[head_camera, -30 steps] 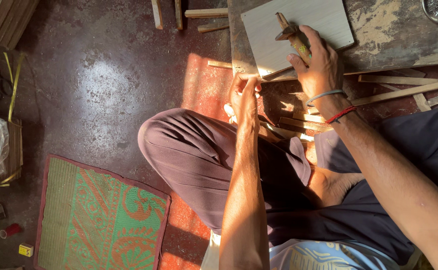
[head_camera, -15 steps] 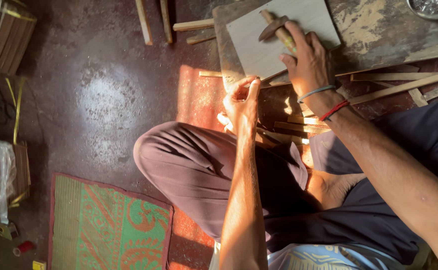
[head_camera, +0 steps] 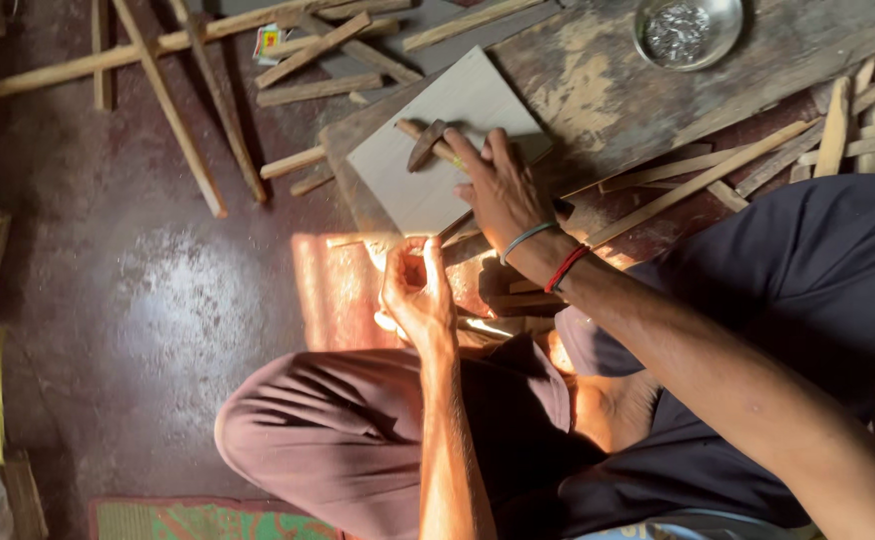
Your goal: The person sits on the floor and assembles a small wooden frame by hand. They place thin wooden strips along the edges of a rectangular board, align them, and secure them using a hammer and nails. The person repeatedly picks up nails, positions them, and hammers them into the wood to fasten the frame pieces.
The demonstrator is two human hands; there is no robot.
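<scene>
A person sits cross-legged on a dark floor, seen from above their own head. Their right hand (head_camera: pixel 503 190) is closed around the wooden handle of a small hammer (head_camera: pixel 428 142), fingers wrapped over the shaft; the dark metal head rests on or hangs just above a pale grey rectangular board (head_camera: pixel 428 170); which of the two cannot be told. Two thin bands, one grey-green and one red, circle that wrist. The left hand (head_camera: pixel 418 295) is curled nearly shut in a patch of bright sunlight, fingertips pinched together at the near edge of the board; what they pinch is too small and too washed out by the light to make out. The pale board lies flat and tilted on a rough, worn wooden plank (head_camera: pixel 638 85), which runs across the upper part of the view. It is smooth and unmarked. Thin wooden sticks (head_camera: pixel 208 110) are scattered over the floor beyond the board and beside the person's knee. A shallow round metal bowl (head_camera: pixel 687 30) with silvery bits inside sits on the far end of the plank, well apart from both hands.
</scene>
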